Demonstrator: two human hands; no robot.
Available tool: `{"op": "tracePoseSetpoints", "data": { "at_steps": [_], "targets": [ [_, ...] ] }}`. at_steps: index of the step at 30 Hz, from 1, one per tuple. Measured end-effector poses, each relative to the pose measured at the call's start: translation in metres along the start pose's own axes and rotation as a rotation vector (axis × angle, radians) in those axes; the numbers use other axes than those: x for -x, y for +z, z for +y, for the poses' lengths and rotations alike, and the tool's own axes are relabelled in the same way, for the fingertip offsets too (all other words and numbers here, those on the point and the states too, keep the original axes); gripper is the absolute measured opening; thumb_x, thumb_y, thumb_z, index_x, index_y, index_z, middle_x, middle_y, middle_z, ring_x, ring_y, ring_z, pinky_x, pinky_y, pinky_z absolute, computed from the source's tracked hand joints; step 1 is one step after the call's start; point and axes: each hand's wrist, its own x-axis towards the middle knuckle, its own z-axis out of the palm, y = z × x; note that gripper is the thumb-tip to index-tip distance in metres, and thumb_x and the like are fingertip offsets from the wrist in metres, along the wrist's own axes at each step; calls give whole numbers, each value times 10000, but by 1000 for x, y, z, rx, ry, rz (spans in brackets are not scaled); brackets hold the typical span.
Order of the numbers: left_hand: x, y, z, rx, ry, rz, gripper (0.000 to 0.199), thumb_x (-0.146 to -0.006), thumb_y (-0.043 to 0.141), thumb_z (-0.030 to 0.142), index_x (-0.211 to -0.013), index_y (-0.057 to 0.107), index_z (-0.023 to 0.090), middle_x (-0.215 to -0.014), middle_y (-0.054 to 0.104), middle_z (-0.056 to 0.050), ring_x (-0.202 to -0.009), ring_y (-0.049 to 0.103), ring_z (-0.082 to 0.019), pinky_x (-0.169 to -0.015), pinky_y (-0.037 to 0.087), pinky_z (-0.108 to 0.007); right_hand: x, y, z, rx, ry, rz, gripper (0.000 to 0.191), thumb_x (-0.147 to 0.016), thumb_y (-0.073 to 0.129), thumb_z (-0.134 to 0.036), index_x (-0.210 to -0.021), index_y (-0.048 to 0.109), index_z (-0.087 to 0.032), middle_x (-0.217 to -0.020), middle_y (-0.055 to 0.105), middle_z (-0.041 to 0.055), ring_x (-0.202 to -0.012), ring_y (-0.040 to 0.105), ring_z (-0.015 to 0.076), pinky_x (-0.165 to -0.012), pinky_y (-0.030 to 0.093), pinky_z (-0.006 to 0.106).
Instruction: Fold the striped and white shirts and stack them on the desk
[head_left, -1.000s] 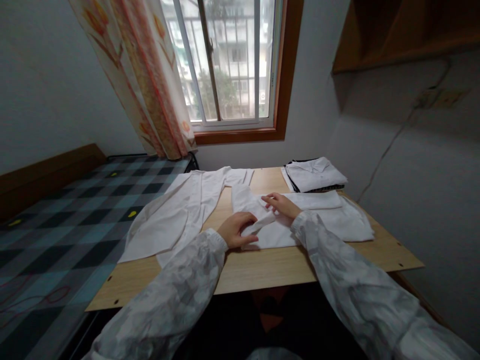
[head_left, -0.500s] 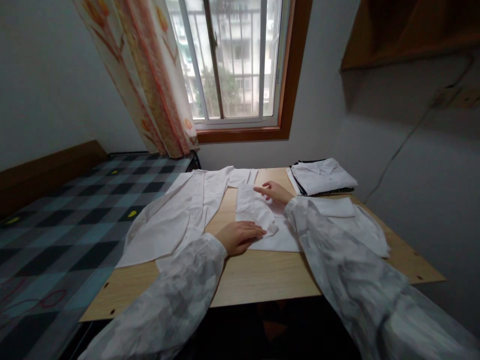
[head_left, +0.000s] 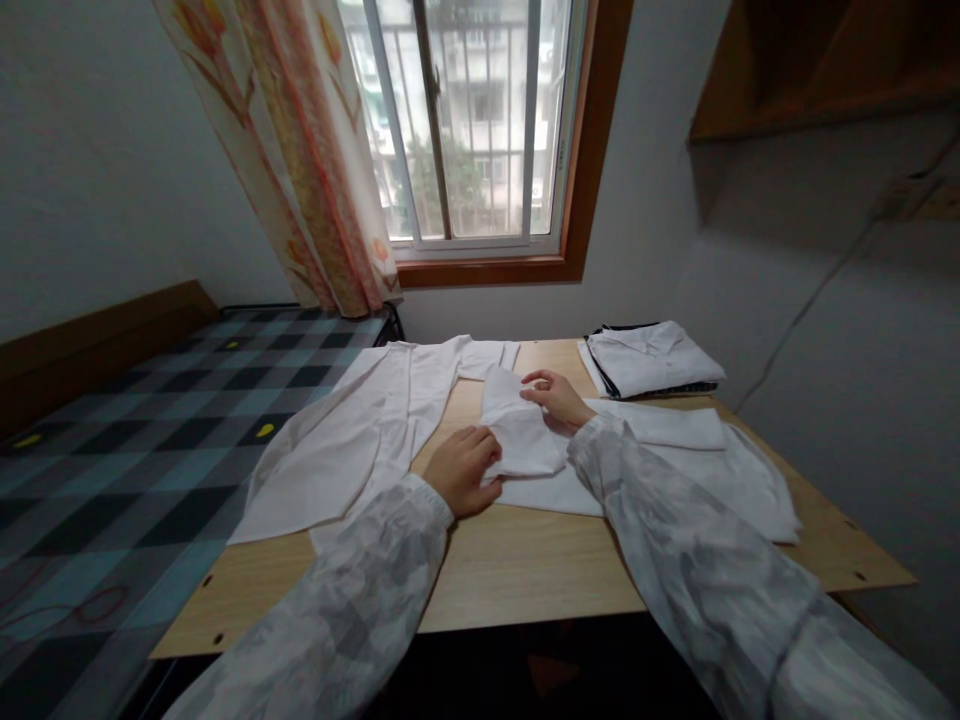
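Observation:
A partly folded white shirt (head_left: 523,438) lies on the wooden board, its sleeve-like flap between my two hands. My left hand (head_left: 463,470) is at the flap's near left edge, fingers bent and closed on the cloth. At the flap's upper right is my right hand (head_left: 556,398), with thumb and fingertips pinched at the fabric. The rest of this garment stretches right, partly hidden beneath my right forearm. Left of my left hand, a second white shirt (head_left: 356,440) is spread out flat.
The pale wooden board (head_left: 525,560) has a near edge above a dark gap. A stack of folded clothes (head_left: 652,358) sits at its back right. A bed with a checked sheet (head_left: 187,420) adjoins on the left. A wall shelf (head_left: 810,80) juts out at upper right.
My left hand has gone from lying flat with fingers stretched to curled at the flap's edge. The right fingers have bent in. The flap looks smoother, its near edge straighter.

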Motion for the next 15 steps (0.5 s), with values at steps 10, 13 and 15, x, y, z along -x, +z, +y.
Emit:
{"op": "tracePoseSetpoints", "data": {
  "at_steps": [10,13,15],
  "targets": [
    [5,-6,-8,140,165,-128,133,-813,635,232,-940,677,232,-935,711,-80,-884,629,-253,-804,480,-373,32,-36,12,-38,-39,108,479,-722,834,-546,-1028,649,-227,-649,470,-96,-605,465,133,-589,416,265],
    [4,-8,-4,207,156,-145,138,-827,640,248,-933,725,231,-957,731,-92,-907,644,-257,-850,490,-386,41,-41,8,27,-26,38,464,-806,762,-598,-1067,631,-237,-802,667,-12,-758,635,190,-699,533,321],
    [4,-9,-2,286,125,-155,142,-857,655,306,-919,751,222,-953,735,-96,-915,649,-257,-875,494,-392,51,-50,1,179,-91,14,417,-863,725,-576,-1083,649,-230,-949,741,53,-915,698,233,-853,575,385]
  ]
}}
